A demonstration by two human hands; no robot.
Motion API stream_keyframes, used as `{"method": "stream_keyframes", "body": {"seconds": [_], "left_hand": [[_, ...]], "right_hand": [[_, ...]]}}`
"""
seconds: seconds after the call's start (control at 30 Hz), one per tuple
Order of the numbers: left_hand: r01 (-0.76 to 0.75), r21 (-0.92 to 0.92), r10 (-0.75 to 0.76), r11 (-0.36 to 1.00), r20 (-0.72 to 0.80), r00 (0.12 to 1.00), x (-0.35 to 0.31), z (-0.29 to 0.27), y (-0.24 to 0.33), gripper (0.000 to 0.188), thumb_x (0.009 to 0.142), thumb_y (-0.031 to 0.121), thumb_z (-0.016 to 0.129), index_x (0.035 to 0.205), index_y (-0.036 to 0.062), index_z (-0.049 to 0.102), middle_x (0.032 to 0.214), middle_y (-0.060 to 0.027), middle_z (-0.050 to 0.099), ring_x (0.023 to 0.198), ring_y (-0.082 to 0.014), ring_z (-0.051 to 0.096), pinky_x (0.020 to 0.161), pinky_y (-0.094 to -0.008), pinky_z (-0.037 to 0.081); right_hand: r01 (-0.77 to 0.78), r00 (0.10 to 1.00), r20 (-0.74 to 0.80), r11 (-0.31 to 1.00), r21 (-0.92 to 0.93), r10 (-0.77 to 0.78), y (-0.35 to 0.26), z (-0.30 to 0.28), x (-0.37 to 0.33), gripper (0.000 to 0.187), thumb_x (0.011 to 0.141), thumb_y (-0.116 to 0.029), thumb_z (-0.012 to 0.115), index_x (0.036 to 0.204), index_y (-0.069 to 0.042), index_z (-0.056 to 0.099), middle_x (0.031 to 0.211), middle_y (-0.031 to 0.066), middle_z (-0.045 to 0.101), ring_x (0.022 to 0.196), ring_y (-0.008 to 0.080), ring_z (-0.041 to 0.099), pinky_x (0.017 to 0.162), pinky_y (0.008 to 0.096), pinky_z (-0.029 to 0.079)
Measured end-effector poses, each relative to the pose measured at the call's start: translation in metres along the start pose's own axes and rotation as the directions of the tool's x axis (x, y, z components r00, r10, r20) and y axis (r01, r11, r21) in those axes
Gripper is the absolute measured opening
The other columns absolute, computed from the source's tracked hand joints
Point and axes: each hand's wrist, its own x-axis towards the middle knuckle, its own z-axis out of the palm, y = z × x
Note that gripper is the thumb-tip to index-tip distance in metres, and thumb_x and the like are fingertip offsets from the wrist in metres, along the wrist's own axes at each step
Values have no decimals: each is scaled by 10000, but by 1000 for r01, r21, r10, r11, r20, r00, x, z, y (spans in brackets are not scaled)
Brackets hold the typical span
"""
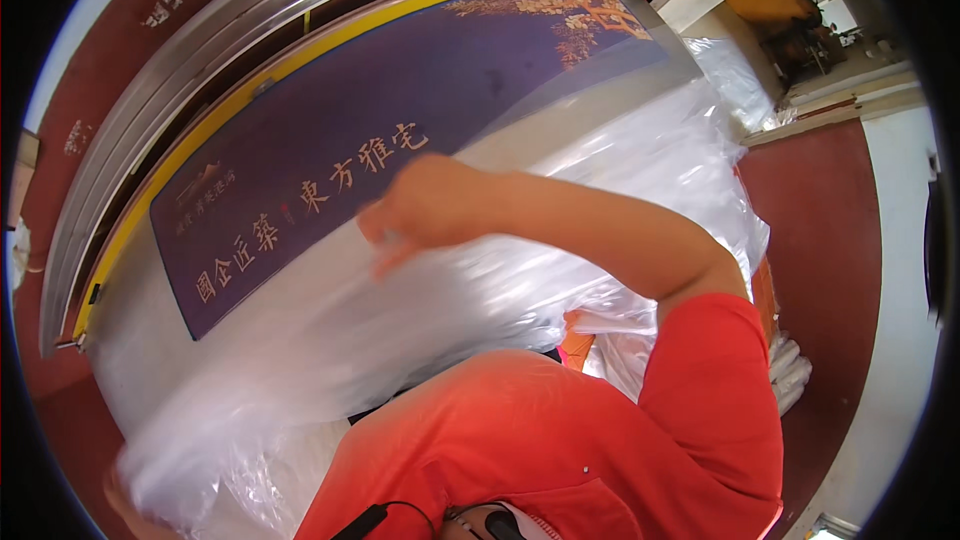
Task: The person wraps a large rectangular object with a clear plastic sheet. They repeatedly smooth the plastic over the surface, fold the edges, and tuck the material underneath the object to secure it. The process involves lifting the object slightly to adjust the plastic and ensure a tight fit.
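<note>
A long dark purple sign panel (340,120) with gold lettering and a blossom picture lies across a pale work surface. Clear plastic film (620,170) stretches over the surface below it and covers part of the panel's right end. Above the panel's lower edge, my right hand (425,210) is closed with bent fingers, seemingly pinching the film; motion smears the fingertips. At the lower left rim, my left hand (130,505) shows only in part beside the bunched film, and its fingers are hidden.
A yellow bar (215,120) runs along the far side of the work surface, with silver metal rails (150,110) behind it. More crumpled plastic (735,80) lies at the upper right, beside a pale ledge (850,100). Dark red floor (820,230) shows at the right.
</note>
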Motion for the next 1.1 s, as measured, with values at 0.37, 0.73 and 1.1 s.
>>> {"method": "stream_keyframes", "body": {"seconds": [0.37,0.73,1.1], "left_hand": [[-155,846,738,510,-338,584,162,131,26,337,823,314,452,967,25,549,894,-144,575,823,-272,553,712,-352,437],[-109,831,487,546,-209,848,224,151,26,389,848,331,353,1120,61,422,1014,-177,528,921,-341,507,743,-394,401],[46,589,293,807,-466,835,125,200,54,344,789,350,434,959,69,535,957,-158,550,909,-327,511,743,-380,395]], "right_hand": [[-907,395,-400,283,-311,827,123,-128,-332,322,626,-134,645,904,-11,538,1052,120,491,1025,266,434,855,339,352],[-388,528,-613,809,442,588,264,-132,-217,444,870,-270,357,1261,-72,289,1258,83,351,1175,192,307,963,293,222],[-572,820,-373,635,-519,433,333,-137,-184,510,835,-349,416,1277,-140,273,1292,142,287,1188,288,276,980,356,184]]}}
